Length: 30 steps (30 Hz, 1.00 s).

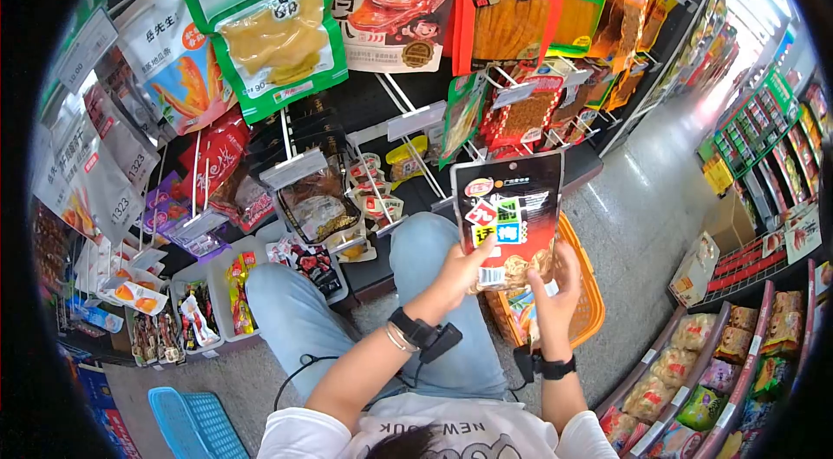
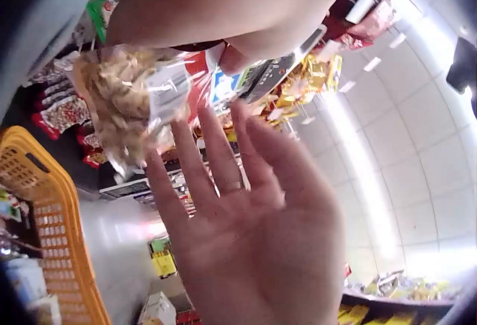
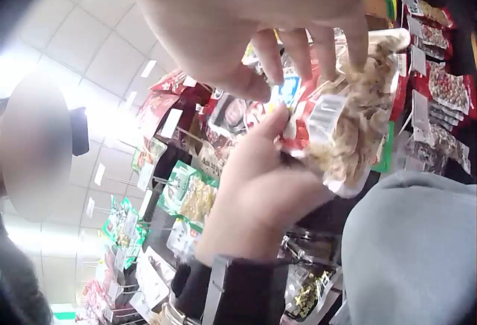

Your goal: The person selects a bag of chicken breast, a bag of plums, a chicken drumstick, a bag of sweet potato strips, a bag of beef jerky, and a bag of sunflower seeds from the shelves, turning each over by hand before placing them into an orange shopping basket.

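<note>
Head view: bag [image 1: 512, 218] held up above the basket [image 1: 592, 307], a bit to its left, not in it. Left hand [image 1: 455, 277] pinches the bag's lower left side, thumb on the front. Right hand [image 1: 555, 298] at the lower right corner, fingers straight and spread in left wrist view, gripping nothing; can't tell if fingertips touch. Step in hand, probably: looking the bag over. Basket already has goods [image 2: 26, 280] inside; hanging packs [image 1: 512, 21] are beyond and above the basket. Next move seems to call for a choice: keeping it means lowering past the basket rim, right hand clear; otherwise, rehang beyond the basket.
</note>
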Available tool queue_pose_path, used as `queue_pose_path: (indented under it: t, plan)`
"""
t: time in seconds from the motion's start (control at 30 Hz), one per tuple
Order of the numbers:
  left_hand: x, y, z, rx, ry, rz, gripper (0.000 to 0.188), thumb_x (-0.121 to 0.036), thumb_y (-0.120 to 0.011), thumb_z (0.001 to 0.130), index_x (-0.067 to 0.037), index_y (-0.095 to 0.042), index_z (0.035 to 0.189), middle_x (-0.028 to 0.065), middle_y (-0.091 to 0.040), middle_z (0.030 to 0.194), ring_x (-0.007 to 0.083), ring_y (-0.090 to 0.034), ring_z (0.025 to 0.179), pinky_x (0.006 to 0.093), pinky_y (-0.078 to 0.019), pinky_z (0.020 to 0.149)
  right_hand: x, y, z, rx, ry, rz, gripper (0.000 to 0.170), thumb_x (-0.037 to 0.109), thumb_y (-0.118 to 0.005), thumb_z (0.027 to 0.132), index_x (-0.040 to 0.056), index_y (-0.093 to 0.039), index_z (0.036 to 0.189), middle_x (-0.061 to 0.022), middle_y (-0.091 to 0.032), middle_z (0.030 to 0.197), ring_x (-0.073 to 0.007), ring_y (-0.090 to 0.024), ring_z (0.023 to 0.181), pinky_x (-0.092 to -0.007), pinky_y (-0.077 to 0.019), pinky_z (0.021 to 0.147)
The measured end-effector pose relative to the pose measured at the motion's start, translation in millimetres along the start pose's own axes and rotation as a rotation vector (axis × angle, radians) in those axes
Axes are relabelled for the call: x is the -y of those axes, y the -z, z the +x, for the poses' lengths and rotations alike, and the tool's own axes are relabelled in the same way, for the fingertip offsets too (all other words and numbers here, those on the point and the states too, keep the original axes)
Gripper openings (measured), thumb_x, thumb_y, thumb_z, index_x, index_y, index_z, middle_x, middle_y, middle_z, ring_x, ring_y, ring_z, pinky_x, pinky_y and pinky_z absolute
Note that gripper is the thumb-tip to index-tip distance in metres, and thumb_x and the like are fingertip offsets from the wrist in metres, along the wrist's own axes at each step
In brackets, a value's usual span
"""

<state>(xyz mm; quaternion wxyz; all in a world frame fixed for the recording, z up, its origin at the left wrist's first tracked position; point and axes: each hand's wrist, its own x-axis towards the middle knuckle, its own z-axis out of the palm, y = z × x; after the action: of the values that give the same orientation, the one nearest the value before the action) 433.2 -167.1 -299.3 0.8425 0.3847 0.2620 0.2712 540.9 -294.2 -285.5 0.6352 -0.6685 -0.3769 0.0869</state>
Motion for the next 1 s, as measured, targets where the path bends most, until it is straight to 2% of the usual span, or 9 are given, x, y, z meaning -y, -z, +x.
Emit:
queue_pose_path:
  t: [0.1, 0.2, 0.53, 0.73, 0.77, 0.87, 0.93, 0.97, 1.0]
  plan:
    - [-6, 10, -5, 0.042, 0.030, -0.068, 0.036, -0.029, -0.056, 0.093, -0.002, -0.053, 0.118, 0.0077, -0.063, 0.109, 0.0149, -0.063, 0.095, 0.0297, -0.0511, 0.081, -1, 6, 15, 0.148, -0.225, 0.457, 0.034, 0.001, -0.069, 0.078, -0.0043, -0.057, 0.110, -0.0132, -0.057, 0.119, -0.0157, -0.056, 0.106, -0.0295, -0.0447, 0.091]
    - [-11, 18, -9, 0.022, 0.032, -0.045, 0.036, -0.029, -0.055, 0.094, -0.003, -0.052, 0.119, 0.0075, -0.063, 0.109, 0.0151, -0.062, 0.095, 0.0302, -0.0511, 0.082, -6, 11, 15, 0.342, -0.493, 0.531, 0.032, 0.002, -0.068, 0.081, -0.0036, -0.057, 0.111, -0.0097, -0.063, 0.109, -0.0129, -0.060, 0.096, -0.0278, -0.0475, 0.086]
    - [-29, 52, -33, 0.070, 0.109, 0.035, 0.036, -0.029, -0.057, 0.093, -0.003, -0.053, 0.118, 0.0063, -0.062, 0.110, 0.0134, -0.061, 0.096, 0.0285, -0.0506, 0.082, 17, -15, -2, 0.518, -0.607, 0.485, 0.034, 0.004, -0.071, 0.078, -0.0029, -0.058, 0.109, -0.0080, -0.065, 0.101, -0.0118, -0.062, 0.087, -0.0276, -0.0497, 0.079]
    - [-35, 70, -48, -0.053, -0.136, 0.160, 0.037, -0.025, -0.065, 0.087, -0.001, -0.057, 0.115, 0.0051, -0.066, 0.099, 0.0097, -0.061, 0.089, 0.0257, -0.0493, 0.079, 23, -47, -23, 0.452, -0.425, 0.324, 0.031, 0.008, -0.070, 0.080, -0.0022, -0.059, 0.107, -0.0062, -0.065, 0.100, -0.0120, -0.061, 0.085, -0.0270, -0.0491, 0.078]
    - [-39, 71, -52, -0.126, -0.158, 0.215, 0.052, -0.028, -0.072, 0.081, 0.001, -0.052, 0.120, 0.0107, -0.063, 0.106, 0.0160, -0.060, 0.098, 0.0303, -0.0471, 0.086, 20, -56, -28, 0.400, -0.388, 0.300, 0.030, 0.008, -0.070, 0.080, -0.0022, -0.059, 0.106, -0.0059, -0.065, 0.099, -0.0122, -0.061, 0.085, -0.0269, -0.0490, 0.077]
    - [-32, 77, -58, -0.324, -0.635, 0.823, 0.072, -0.034, -0.077, 0.073, 0.003, -0.045, 0.127, 0.0182, -0.056, 0.120, 0.0252, -0.053, 0.112, 0.0366, -0.0415, 0.095, 14, -74, -39, 0.390, -0.316, 0.079, 0.029, 0.009, -0.064, 0.084, -0.0017, -0.057, 0.110, -0.0105, -0.066, 0.097, -0.0129, -0.061, 0.087, -0.0277, -0.0487, 0.077]
    - [-31, 70, -67, -0.108, -0.631, 0.695, 0.091, -0.040, -0.078, 0.070, 0.004, -0.033, 0.136, 0.0246, -0.038, 0.137, 0.0332, -0.037, 0.128, 0.0405, -0.0269, 0.107, 11, -86, -47, 0.484, -0.314, -0.160, 0.035, 0.007, -0.060, 0.085, -0.0015, -0.054, 0.119, -0.0146, -0.065, 0.099, -0.0148, -0.061, 0.088, -0.0292, -0.0489, 0.078]
    - [-27, 66, -72, -0.051, -0.645, 0.652, 0.093, -0.034, -0.078, 0.070, 0.003, -0.028, 0.139, 0.0222, -0.033, 0.141, 0.0302, -0.029, 0.133, 0.0386, -0.0215, 0.109, 22, -100, -50, 0.498, 0.021, 0.035, 0.051, 0.001, -0.054, 0.083, 0.0003, -0.043, 0.133, -0.0214, -0.060, 0.110, -0.0220, -0.061, 0.097, -0.0318, -0.0475, 0.083]
    - [-28, 59, -79, 0.007, -0.656, 0.608, 0.096, -0.028, -0.079, 0.071, 0.002, -0.022, 0.142, 0.0197, -0.027, 0.145, 0.0272, -0.022, 0.137, 0.0368, -0.0162, 0.111, 31, -110, -60, 0.542, 0.049, 0.063, 0.064, -0.003, -0.053, 0.079, 0.0013, -0.034, 0.140, -0.0226, -0.055, 0.121, -0.0281, -0.055, 0.111, -0.0340, -0.0428, 0.092]
